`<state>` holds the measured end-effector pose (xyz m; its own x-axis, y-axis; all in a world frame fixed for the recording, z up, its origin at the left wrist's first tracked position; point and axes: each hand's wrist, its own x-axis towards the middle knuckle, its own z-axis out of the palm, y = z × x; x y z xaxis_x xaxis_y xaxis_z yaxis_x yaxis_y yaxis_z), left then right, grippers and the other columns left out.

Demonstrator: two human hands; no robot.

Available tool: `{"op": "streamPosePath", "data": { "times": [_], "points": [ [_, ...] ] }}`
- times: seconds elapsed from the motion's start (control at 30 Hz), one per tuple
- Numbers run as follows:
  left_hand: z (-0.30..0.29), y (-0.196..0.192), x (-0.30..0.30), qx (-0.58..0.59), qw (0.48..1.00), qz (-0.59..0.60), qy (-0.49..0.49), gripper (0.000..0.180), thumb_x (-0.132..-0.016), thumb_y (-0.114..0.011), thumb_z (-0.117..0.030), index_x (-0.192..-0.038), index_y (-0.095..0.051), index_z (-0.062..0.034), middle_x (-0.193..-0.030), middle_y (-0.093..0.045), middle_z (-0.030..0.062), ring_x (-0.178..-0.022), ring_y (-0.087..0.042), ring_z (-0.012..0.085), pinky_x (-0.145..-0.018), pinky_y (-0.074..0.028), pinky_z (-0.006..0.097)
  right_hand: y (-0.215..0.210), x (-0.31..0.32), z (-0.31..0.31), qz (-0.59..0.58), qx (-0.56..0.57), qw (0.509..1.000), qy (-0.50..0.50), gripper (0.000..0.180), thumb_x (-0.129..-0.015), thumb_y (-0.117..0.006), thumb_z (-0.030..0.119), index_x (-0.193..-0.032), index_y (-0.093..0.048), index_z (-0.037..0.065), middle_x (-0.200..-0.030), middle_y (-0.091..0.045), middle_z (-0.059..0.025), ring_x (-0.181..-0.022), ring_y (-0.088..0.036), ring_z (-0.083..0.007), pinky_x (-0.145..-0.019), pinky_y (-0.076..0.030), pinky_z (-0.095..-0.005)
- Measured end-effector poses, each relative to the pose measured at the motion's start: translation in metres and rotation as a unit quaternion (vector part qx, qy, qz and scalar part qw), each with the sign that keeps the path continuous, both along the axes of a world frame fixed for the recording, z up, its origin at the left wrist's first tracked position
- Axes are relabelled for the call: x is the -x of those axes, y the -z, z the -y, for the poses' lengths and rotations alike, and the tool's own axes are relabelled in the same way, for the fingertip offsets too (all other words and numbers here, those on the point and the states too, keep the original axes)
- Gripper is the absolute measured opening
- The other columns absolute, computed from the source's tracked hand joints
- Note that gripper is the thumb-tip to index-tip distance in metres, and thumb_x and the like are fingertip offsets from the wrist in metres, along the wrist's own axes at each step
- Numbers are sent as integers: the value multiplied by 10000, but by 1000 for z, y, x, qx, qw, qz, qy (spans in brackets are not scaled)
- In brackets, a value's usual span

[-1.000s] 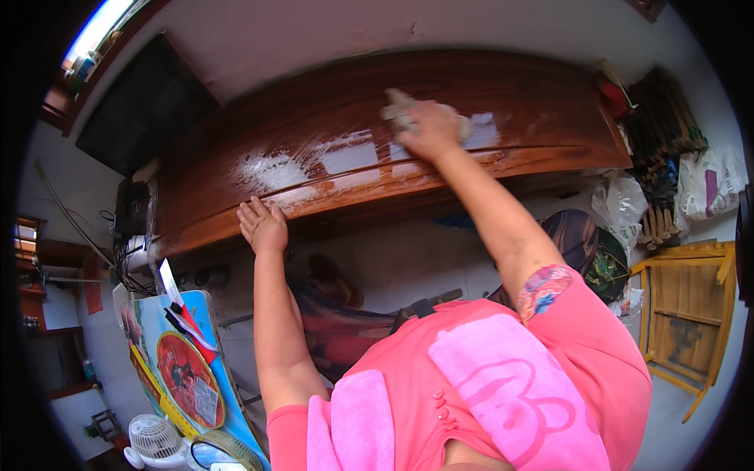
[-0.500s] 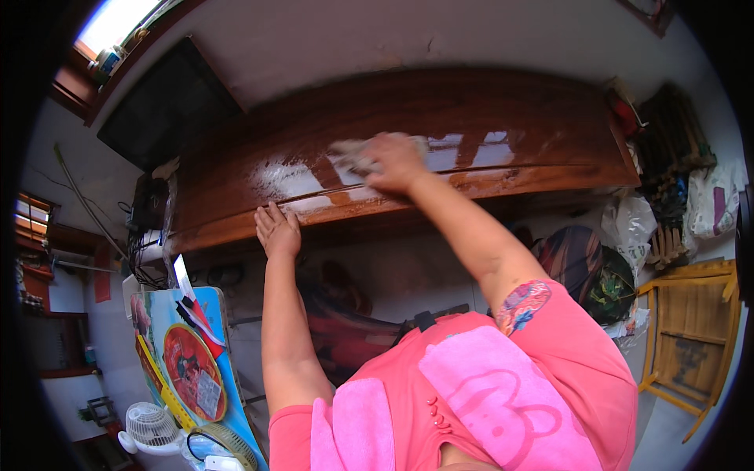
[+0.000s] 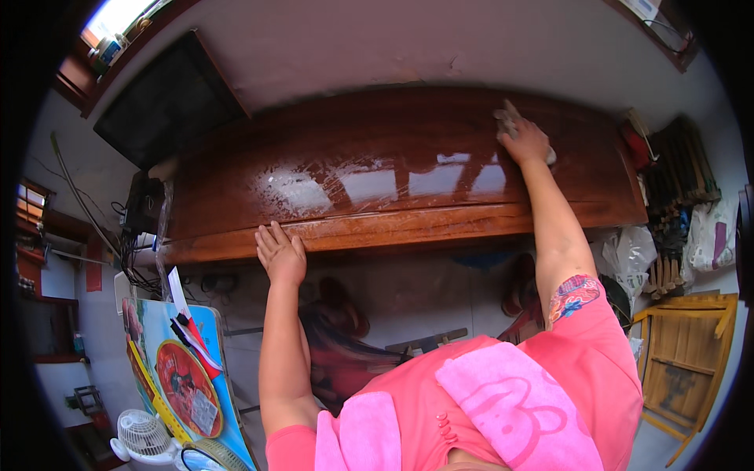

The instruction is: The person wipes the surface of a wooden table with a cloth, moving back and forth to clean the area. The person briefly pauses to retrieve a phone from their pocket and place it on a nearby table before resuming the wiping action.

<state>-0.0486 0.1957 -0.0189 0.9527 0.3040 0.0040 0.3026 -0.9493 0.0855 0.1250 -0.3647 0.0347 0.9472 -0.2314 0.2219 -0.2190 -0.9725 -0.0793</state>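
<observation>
A long, glossy dark-wood cabinet top (image 3: 353,129) stretches across in front of me, with wet streaks and drops on its left and middle part. Toward its far right side, my right hand (image 3: 526,144) presses down on a greyish cleaning cloth (image 3: 509,118); the cloth shows past the fingers and beside the wrist. On the wood's front edge, left of the middle, rests my left hand (image 3: 281,253), palm down, fingers stretched and holding nothing.
At the back left a black flat screen (image 3: 169,98) leans by the wall. Cables and a black box (image 3: 144,202) lie at the left end. Below stand a blue board (image 3: 184,369) and a white fan (image 3: 143,436). To the right are plastic bags (image 3: 628,251) and a wooden folding chair (image 3: 683,361).
My right hand has slid the cloth from the middle of the wood to the far right. My left hand stays on the front edge.
</observation>
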Motion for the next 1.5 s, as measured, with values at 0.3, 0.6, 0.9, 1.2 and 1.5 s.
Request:
{"op": "streamPosePath", "data": {
  "times": [0.3,0.6,0.9,1.2,1.5],
  "points": [
    [10,-6,1,1,1000,8,14,689,-1032,-417,-380,-1590,-212,-32,-1642,-157,258,-1526,-131,428,-1218,-162,527,19,-118,-231,97,2,957,-273,643,-753,-644,570,-1283,-649,206,-1271,-661,-68,-1198,-613,-248,-966,-468,-453],
    [8,-3,5,-8,999,29,21,696,-1023,-443,-379,-1591,-220,-43,-1637,-169,248,-1527,-140,415,-1223,-163,528,32,-112,-377,166,-48,893,-416,602,-734,-664,531,-1234,-668,197,-1245,-674,-49,-1198,-606,-283,-976,-469,-464],
    [2,4,-3,-5,1000,18,16,695,-1030,-434,-413,-1586,-233,-48,-1642,-162,238,-1530,-127,408,-1227,-156,518,22,-61,-168,85,-63,953,-284,487,-725,-691,468,-1122,-711,185,-1214,-683,-85,-1158,-617,-315,-960,-494,-467],
    [2,7,-6,-8,1000,26,16,698,-1023,-430,-436,-1572,-265,-39,-1630,-190,261,-1521,-149,420,-1221,-160,520,25,60,75,32,23,986,159,637,-830,-606,550,-1378,-597,225,-1407,-586,-28,-1337,-506,-253,-1088,-393,-495],
    [4,6,-7,-11,999,29,8,699,-1026,-422,-443,-1572,-267,-36,-1632,-202,257,-1526,-148,415,-1226,-152,520,0,63,-154,50,-108,988,-102,471,-679,-726,404,-1095,-715,185,-1157,-671,-97,-1115,-615,-292,-928,-464,-488]
  ]
}}
